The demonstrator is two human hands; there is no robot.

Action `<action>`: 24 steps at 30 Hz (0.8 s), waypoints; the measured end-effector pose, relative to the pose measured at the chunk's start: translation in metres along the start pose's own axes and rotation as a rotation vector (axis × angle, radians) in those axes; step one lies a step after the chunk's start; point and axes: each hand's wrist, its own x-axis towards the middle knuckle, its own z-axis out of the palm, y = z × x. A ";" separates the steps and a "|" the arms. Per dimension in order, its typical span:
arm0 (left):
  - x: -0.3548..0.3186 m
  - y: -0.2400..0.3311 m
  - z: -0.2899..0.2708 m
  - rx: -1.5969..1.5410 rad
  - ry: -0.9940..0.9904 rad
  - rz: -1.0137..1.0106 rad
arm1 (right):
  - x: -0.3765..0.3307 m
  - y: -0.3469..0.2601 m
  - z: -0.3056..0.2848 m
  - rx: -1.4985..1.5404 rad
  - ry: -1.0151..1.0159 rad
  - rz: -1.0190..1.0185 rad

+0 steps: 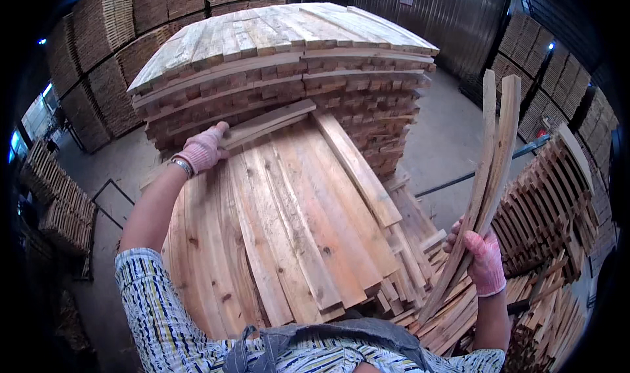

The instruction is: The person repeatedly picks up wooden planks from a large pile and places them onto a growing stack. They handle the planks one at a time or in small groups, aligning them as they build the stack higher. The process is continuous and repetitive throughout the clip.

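Left hand (203, 148) fingers grasp a plank (266, 125); right hand (484, 260) clenches two slats (489, 176).

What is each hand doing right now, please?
Left hand: gripping the end of a long pale wooden plank atop the stack.
Right hand: closed around two thin curved wooden slats.
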 end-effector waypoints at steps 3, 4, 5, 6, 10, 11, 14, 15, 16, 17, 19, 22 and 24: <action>-0.005 0.003 0.002 0.063 0.076 0.062 | 0.006 0.001 0.002 -0.023 0.000 0.013; -0.001 -0.001 0.005 0.092 0.061 0.051 | 0.007 0.002 0.003 -0.029 -0.021 0.029; -0.002 -0.006 0.004 0.117 0.053 0.034 | 0.006 0.000 0.002 -0.040 -0.014 0.026; -0.006 -0.009 0.003 0.091 0.053 0.060 | 0.005 0.002 0.001 -0.050 -0.006 0.028; -0.008 -0.006 -0.002 0.056 -0.001 0.000 | 0.005 0.002 0.010 -0.137 0.038 0.044; 0.000 -0.010 0.000 0.087 -0.009 0.047 | 0.006 0.001 0.010 -0.135 0.026 0.048; 0.051 0.001 0.021 0.190 0.101 0.108 | -0.009 -0.002 -0.013 -0.118 -0.027 0.043; 0.040 0.006 0.006 0.155 0.007 0.004 | -0.006 -0.005 -0.009 -0.137 -0.055 0.100; 0.051 -0.027 0.026 0.124 0.052 -0.019 | -0.002 -0.007 0.013 -0.103 -0.031 0.088; 0.053 -0.013 0.029 0.167 -0.015 -0.023 | 0.001 -0.008 0.017 -0.101 -0.042 0.101; 0.037 -0.014 0.015 0.051 -0.033 -0.027 | 0.003 -0.007 0.011 -0.079 -0.064 0.133; 0.050 -0.015 0.017 0.055 0.029 0.052 | -0.004 -0.007 0.029 -0.200 -0.036 0.015; 0.063 -0.046 0.032 0.149 -0.029 -0.026 | 0.001 -0.007 0.024 -0.197 -0.075 0.033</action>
